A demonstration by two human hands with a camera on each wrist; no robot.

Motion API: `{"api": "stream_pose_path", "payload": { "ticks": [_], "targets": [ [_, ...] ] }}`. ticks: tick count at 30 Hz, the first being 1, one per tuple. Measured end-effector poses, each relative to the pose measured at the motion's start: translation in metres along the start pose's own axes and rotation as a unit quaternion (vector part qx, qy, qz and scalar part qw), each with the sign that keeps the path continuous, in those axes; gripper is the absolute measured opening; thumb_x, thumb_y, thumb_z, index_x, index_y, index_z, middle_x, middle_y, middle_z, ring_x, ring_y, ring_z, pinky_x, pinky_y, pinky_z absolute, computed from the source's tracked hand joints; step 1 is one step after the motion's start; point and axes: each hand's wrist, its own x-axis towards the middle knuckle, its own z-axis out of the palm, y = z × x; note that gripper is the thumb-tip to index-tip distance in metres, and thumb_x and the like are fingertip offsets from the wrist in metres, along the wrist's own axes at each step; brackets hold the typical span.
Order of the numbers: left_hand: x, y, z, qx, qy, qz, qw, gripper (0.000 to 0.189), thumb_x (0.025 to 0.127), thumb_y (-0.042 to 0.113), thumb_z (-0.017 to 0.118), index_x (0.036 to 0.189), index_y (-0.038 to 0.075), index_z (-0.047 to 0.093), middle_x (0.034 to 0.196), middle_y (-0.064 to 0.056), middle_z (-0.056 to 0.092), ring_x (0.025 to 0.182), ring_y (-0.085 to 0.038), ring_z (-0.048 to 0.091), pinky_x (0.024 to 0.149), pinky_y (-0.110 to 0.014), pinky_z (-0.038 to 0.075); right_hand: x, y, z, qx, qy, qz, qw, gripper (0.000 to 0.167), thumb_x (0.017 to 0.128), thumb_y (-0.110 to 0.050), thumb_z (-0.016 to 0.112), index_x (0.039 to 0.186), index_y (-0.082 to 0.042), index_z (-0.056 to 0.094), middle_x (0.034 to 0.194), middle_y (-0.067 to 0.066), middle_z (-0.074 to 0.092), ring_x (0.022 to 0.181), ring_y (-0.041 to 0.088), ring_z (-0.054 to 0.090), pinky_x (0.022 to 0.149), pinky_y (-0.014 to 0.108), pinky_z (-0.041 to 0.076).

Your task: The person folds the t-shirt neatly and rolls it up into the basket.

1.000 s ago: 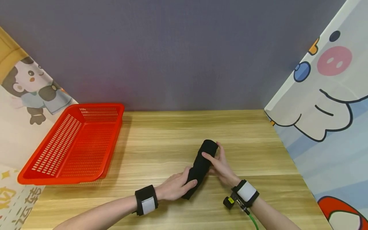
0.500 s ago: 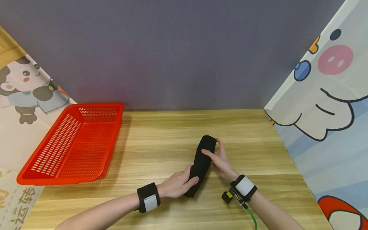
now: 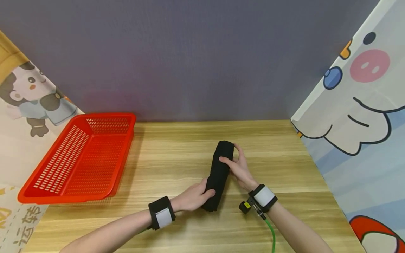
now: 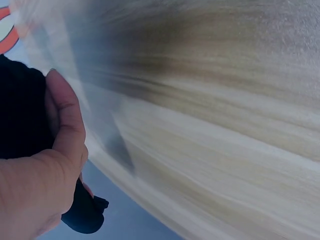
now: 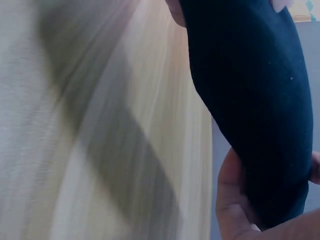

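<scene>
A rolled-up piece of black cloth (image 3: 218,172) slants between both hands in the head view, lifted off the table. My left hand (image 3: 194,196) grips its near end, thumb across the top. Farther up the roll, my right hand (image 3: 238,169) holds it from the right side, with the thumb on top and a finger by the far end. In the left wrist view the left hand (image 4: 47,175) curls round the dark cloth (image 4: 22,110). The right wrist view shows the long dark roll (image 5: 255,100) with fingers (image 5: 232,200) wrapped at its lower end.
A red plastic basket (image 3: 124,165) with slotted walls stands at the left of the wooden table (image 3: 171,147). A grey panel (image 3: 202,63) closes the back, and cartoon-printed panels stand on both sides. A green cable (image 3: 272,232) trails from the right wrist camera.
Both hands have moved slightly away from the body and to the left with the black roll. The roll has turned a little more upright in the head view; both grips stay.
</scene>
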Motion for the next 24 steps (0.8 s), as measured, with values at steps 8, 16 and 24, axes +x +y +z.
{"api": "stream_pose_path", "payload": {
  "ticks": [8,16,24],
  "targets": [
    [0.0,-0.001,-0.016,-0.044,0.01,0.015,0.9989,0.055,0.105,0.027,0.048,0.151,0.001,0.036,0.127,-0.016,0.067,0.105,-0.017,0.066,0.087,-0.029,0.052,0.014,-0.01,0.012,-0.015,-0.002,-0.017,0.9997,0.092,0.093,-0.02,0.071,0.161,-0.027,0.009,0.14,0.026,0.057,0.108,0.024,0.067,0.08,0.03,0.054],
    [-0.005,-0.005,-0.043,-0.062,0.024,0.029,0.9973,0.047,0.105,0.024,0.052,0.142,-0.003,0.046,0.119,-0.018,0.069,0.099,-0.017,0.068,0.083,-0.027,0.054,0.032,-0.024,0.031,-0.011,-0.016,-0.022,0.9996,0.093,0.091,-0.022,0.072,0.161,-0.025,0.011,0.139,0.026,0.058,0.103,0.024,0.068,0.078,0.032,0.055],
    [-0.021,-0.004,-0.087,-0.034,0.036,-0.011,0.9987,0.043,0.104,0.021,0.053,0.135,-0.008,0.049,0.117,-0.019,0.069,0.104,-0.021,0.067,0.091,-0.039,0.054,0.053,-0.044,0.07,0.02,-0.036,-0.007,0.9991,0.091,0.09,-0.023,0.074,0.159,-0.031,0.016,0.134,0.022,0.061,0.103,0.024,0.067,0.082,0.041,0.056]
  ]
}}
